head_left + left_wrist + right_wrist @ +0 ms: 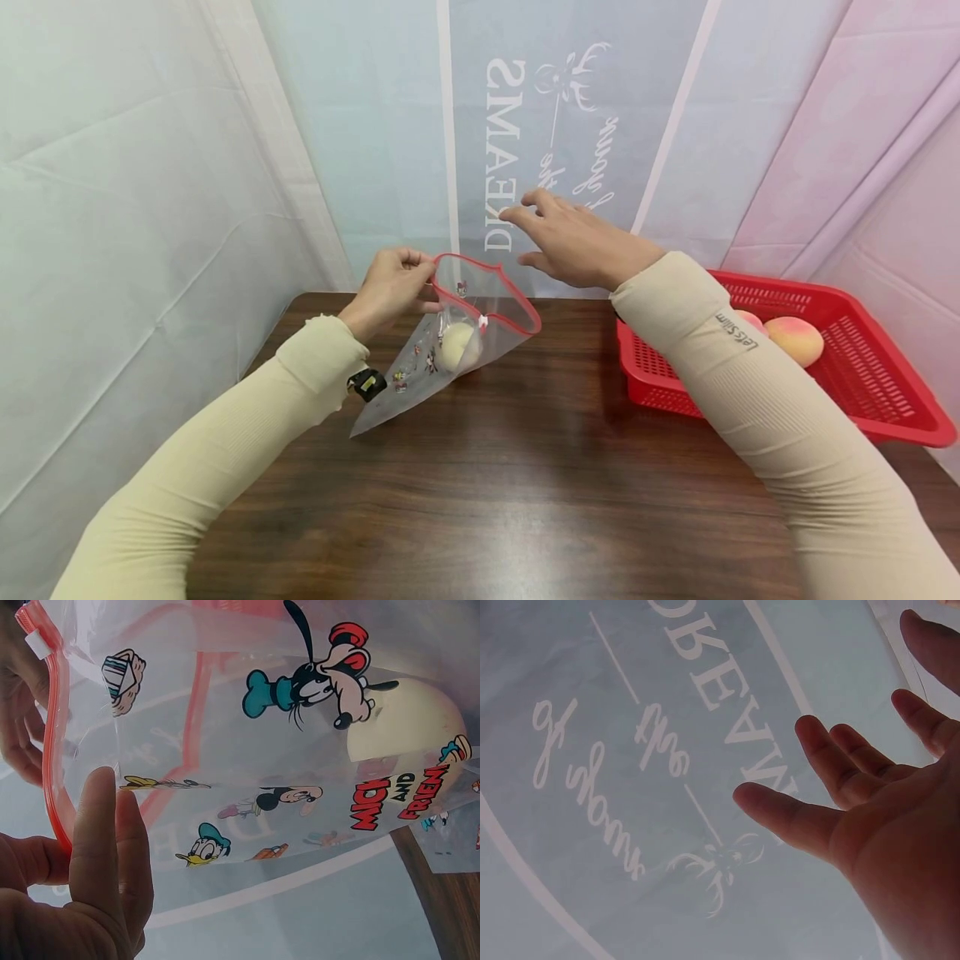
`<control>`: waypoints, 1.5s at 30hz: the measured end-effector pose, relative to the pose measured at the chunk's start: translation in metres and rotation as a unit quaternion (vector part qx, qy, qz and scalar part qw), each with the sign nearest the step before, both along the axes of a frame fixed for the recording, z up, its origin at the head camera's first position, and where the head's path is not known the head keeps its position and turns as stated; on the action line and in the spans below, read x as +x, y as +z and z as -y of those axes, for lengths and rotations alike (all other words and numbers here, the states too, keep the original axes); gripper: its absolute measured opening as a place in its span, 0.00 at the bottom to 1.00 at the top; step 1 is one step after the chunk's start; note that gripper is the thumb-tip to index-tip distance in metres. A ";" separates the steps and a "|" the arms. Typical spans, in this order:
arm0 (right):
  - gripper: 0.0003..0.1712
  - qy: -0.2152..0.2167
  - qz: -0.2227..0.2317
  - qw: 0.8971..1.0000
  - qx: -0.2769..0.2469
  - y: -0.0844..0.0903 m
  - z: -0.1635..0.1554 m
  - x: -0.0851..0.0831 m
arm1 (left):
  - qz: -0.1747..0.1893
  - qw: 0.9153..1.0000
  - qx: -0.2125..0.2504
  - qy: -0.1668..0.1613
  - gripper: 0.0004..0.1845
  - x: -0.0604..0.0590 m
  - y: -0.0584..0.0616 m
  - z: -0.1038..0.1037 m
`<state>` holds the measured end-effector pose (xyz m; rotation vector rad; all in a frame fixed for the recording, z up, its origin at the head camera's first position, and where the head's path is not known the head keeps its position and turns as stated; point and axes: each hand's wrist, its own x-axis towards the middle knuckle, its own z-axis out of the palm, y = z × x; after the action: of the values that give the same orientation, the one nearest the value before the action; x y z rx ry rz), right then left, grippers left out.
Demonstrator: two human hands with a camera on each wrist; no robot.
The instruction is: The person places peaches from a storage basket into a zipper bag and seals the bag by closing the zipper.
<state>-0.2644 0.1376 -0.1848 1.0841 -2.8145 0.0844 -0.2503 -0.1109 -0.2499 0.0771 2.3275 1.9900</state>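
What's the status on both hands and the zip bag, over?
Left hand pinches zip bag rim, peach inside. Right hand open, empty, above the mouth. Nothing blocking.

Printed in red on the clear bag [315,750]: "MICK… AND FRIEN…", cut off at both ends; on the right sleeve [738,329], small dark lettering: "Let's Slim"; on the backdrop [540,133], white and mirrored: "DREAMS" in capitals, with script beside it too reversed to make out.

Bare tabletop [525,467] between bag [450,342] and basket [892,400]
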 end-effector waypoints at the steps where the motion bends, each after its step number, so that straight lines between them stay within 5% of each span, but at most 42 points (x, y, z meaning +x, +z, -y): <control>1: 0.35 -0.001 0.003 1.000 -0.001 0.000 -0.001 0.000 | 0.000 1.000 -0.001 0.000 0.12 0.000 0.000 0.000; 45: 0.36 -0.056 0.040 0.998 0.003 -0.014 -0.028 -0.009 | 0.003 1.000 0.000 -0.001 0.11 0.000 -0.003 0.001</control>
<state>-0.2736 0.1659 -0.1990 0.9427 -2.9424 0.1098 -0.2504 -0.1116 -0.2530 0.0720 2.3225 1.9862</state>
